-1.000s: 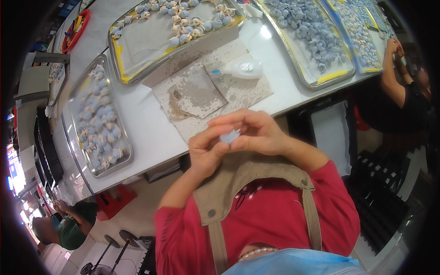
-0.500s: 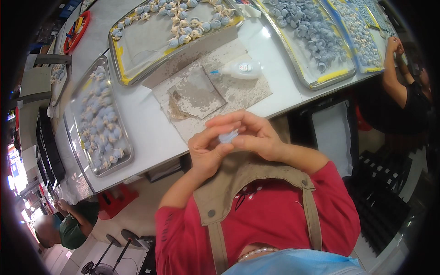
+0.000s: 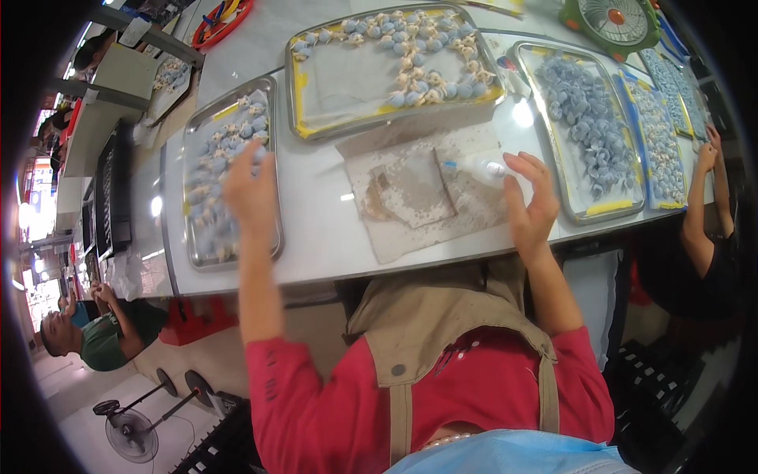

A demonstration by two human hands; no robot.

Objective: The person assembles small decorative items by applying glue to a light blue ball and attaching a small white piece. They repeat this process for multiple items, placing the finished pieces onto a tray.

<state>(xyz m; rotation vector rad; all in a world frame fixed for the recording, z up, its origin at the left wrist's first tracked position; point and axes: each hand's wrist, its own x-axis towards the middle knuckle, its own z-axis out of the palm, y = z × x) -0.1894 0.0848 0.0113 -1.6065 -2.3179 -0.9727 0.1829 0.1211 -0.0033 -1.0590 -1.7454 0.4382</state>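
Observation:
My left hand (image 3: 251, 189), smeared by motion, is over the left metal tray (image 3: 276, 237), which holds small blue-and-cream pieces (image 3: 209, 170). A blue-grey piece shows at its fingertips, but I cannot tell whether it is held or lies in the tray. My right hand (image 3: 535, 209) has thumb and fingers apart, around the base end of a white squeeze bottle (image 3: 483, 167) with a blue tip. Contact with the bottle is unclear. The bottle lies on its side on a stained cardboard sheet (image 3: 395, 241), beside a smaller stained square board (image 3: 422, 189).
A larger tray (image 3: 296, 103) of blue-and-cream pieces stands behind the cardboard. To the right is a tray (image 3: 624, 207) of blue-grey petal-like pieces, with a green fan (image 3: 614, 20) beyond. Co-workers sit at the far left (image 3: 118, 340) and far right (image 3: 695, 237).
My hands were together around a small pale blue piece. They have parted: the left has gone to the left tray, the right to the bottle. The view has shifted too.

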